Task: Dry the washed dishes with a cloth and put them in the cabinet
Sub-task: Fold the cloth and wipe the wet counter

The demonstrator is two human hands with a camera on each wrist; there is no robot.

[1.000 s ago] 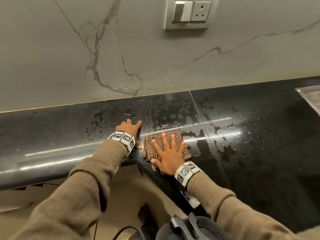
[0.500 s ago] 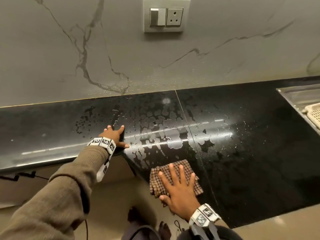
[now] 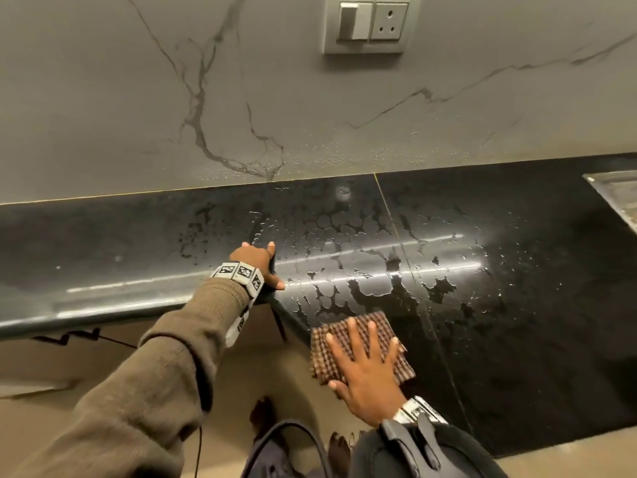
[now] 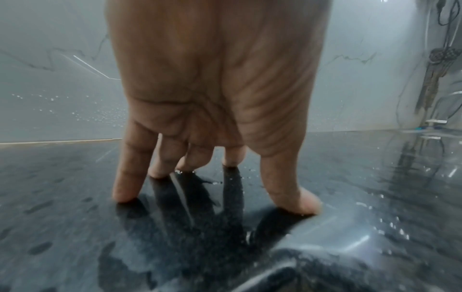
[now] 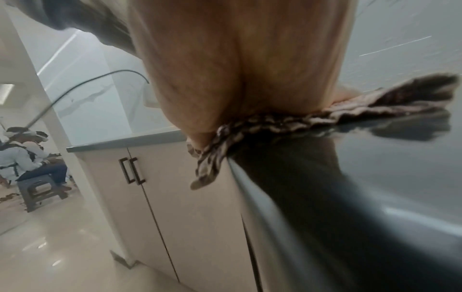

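Checked brown cloth (image 3: 362, 343) lies folded at the near corner of the black table (image 3: 517, 305), one edge drooping over the rim, as the right wrist view shows (image 5: 207, 168). The right hand (image 3: 367, 376) lies flat on it, fingers straight and spread, palm pressing the fabric down against the stone; it grips nothing. The left hand (image 3: 256, 262) is well apart from the cloth, farther back along the table where its edge turns. Its fingers (image 4: 130, 177) are straight and a little splayed, tips touching the wet surface, thumb planted at the rim; it too holds nothing. Water (image 3: 344, 236) covers the table between and beyond the hands in beads and broad patches, with dry dark gaps just beyond the cloth. Droplets also cling to the grey marbled wall (image 3: 138, 98) above the table. A switch and socket plate (image 3: 367, 24) sits high on that wall. At far right a steel sink rim (image 3: 617, 194) shows. Below the table, pale cabinet doors (image 5: 162, 197) with dark handles are closed.
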